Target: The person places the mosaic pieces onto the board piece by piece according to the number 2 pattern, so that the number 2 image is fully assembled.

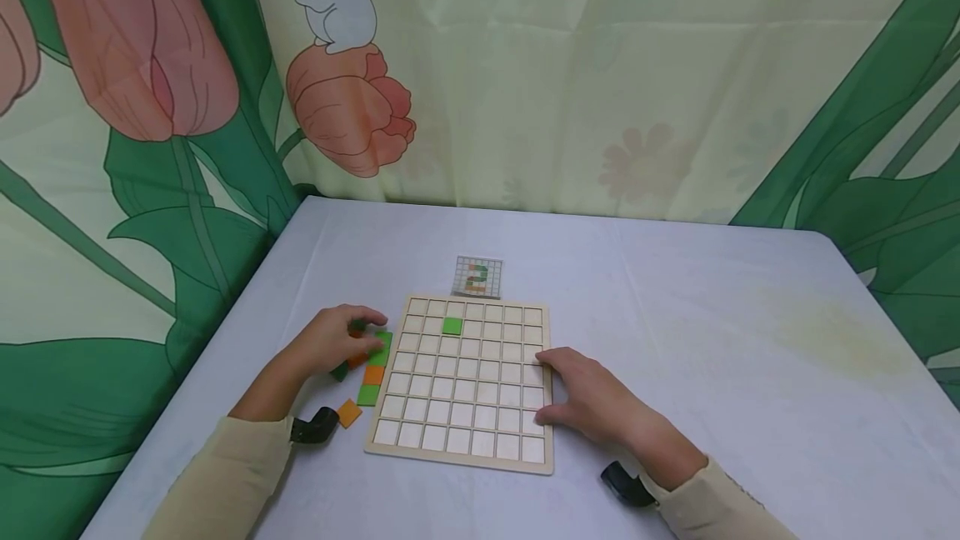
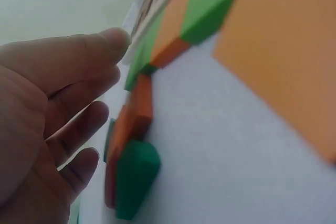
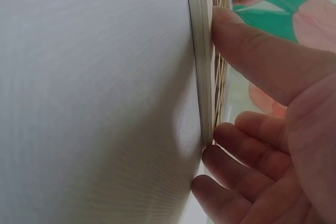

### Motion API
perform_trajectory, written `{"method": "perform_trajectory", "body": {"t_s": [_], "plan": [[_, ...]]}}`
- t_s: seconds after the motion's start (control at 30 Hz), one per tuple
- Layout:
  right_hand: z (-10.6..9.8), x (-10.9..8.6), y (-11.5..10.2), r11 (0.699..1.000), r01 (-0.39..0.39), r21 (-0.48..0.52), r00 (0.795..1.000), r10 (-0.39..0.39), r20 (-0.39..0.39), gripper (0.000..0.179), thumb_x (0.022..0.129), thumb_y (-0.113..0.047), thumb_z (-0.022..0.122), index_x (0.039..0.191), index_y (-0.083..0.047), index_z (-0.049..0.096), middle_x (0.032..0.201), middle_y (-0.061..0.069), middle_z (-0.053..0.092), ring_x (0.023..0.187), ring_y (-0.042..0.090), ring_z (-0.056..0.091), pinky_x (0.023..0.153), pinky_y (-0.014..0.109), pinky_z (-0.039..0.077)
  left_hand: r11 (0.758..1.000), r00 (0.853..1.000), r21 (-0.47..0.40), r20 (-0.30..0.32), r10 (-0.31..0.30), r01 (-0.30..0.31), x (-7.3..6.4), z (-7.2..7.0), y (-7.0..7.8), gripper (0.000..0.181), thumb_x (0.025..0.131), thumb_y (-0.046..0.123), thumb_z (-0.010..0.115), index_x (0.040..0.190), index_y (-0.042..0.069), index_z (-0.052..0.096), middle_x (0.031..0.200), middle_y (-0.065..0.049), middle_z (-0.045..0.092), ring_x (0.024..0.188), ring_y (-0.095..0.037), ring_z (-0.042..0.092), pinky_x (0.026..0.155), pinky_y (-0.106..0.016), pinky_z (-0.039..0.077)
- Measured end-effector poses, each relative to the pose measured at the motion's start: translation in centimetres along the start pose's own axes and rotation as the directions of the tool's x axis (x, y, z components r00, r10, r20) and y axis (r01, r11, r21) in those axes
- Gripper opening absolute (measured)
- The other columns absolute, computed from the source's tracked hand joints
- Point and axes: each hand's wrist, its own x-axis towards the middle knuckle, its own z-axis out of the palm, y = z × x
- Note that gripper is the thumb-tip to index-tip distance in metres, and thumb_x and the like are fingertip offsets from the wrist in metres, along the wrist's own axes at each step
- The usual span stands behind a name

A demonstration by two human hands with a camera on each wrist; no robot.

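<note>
A wooden grid board [image 1: 435, 411] lies on the table between the hands, with one light green tile [image 1: 452, 326] in a cell of its second row. My left hand [image 1: 330, 344] hovers over loose tiles at the board's left side, its fingers apart and nothing between them. Beneath and beside it are a light green tile [image 1: 368, 395], an orange tile [image 1: 373, 375] and a dark green tile [image 2: 136, 179]; the hand partly hides others in the head view. My right hand [image 1: 592, 398] touches the board's right edge, thumb and fingers spread along the frame.
A small card [image 1: 477, 277] with a coloured grid pattern lies just beyond the board's far edge. One orange tile [image 1: 349, 413] sits apart, near the left wrist camera [image 1: 315, 426]. A white cloth covers the table [image 1: 712, 340], and a printed curtain [image 1: 525, 90] hangs behind it.
</note>
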Motion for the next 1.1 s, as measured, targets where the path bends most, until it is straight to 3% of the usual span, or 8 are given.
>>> {"method": "perform_trajectory", "body": {"t_s": [0.73, 1.1], "plan": [[0.0, 0.0, -0.1, 1.000, 0.009, -0.004, 1.000, -0.009, -0.008, 0.070, 0.078, -0.021, 0.087, 0.136, 0.001, 0.054, 0.137, 0.013, 0.055, 0.129, 0.032, 0.051, 0.106, 0.047, 0.040, 0.999, 1.000, 0.034, -0.008, -0.027, 0.027, 0.7, 0.1, -0.7, 0.026, 0.091, 0.018, 0.075, 0.115, 0.008, 0.074, 0.121, -0.013, 0.064, 0.116, -0.034, 0.053, 0.099, -0.052, 0.046], [-0.1, 0.0, -0.2, 1.000, -0.012, 0.002, 1.000, 0.012, 0.005, 0.070, 0.078, -0.021, 0.087, 0.136, 0.000, 0.054, 0.137, 0.013, 0.055, 0.129, 0.032, 0.050, 0.106, 0.047, 0.040, 0.999, 1.000, 0.036, -0.008, 0.021, -0.021, 0.8, -0.1, -1.2, 0.031, 0.090, 0.015, 0.074, 0.120, 0.005, 0.071, 0.123, -0.013, 0.064, 0.118, -0.035, 0.052, 0.100, -0.054, 0.044]]}}
